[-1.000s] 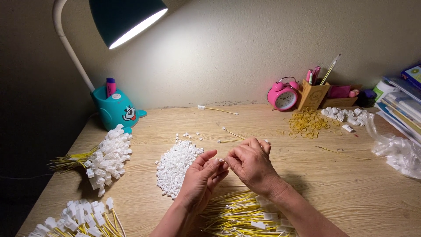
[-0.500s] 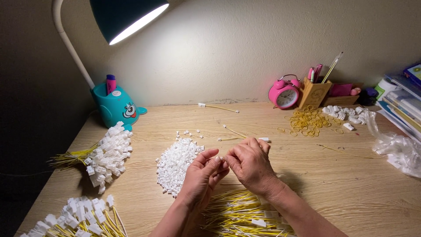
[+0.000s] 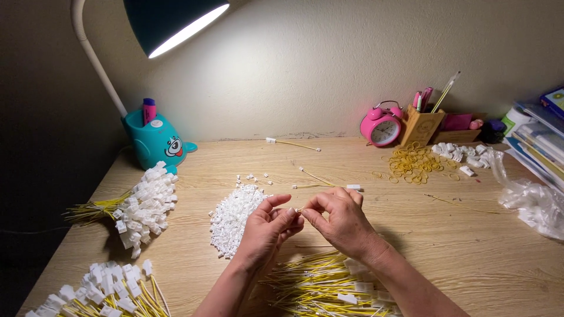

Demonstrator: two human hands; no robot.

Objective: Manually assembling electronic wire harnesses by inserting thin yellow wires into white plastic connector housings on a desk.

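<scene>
My left hand (image 3: 267, 230) and my right hand (image 3: 339, 218) meet fingertip to fingertip above the wooden desk (image 3: 446, 246). Between them they pinch the end of a thin yellow wire (image 3: 300, 209); whether a small white connector is also in the fingers is hidden. A pile of loose white connectors (image 3: 234, 216) lies just left of my left hand. Below my wrists lies a heap of yellow wires (image 3: 320, 287) with white ends. A finished wire with a white plug (image 3: 329, 186) rests just beyond my right hand.
Two bundles of wires with white plugs lie at the left (image 3: 144, 206) and lower left (image 3: 103, 290). A teal desk lamp base (image 3: 157, 142), a pink alarm clock (image 3: 382, 128), a pen holder (image 3: 423, 124), yellow rubber bands (image 3: 414, 163), a plastic bag (image 3: 531, 199) and stacked books (image 3: 543, 132) ring the desk.
Both hands stay together at the same spot; only the fingertips have shifted slightly on the wire end.
</scene>
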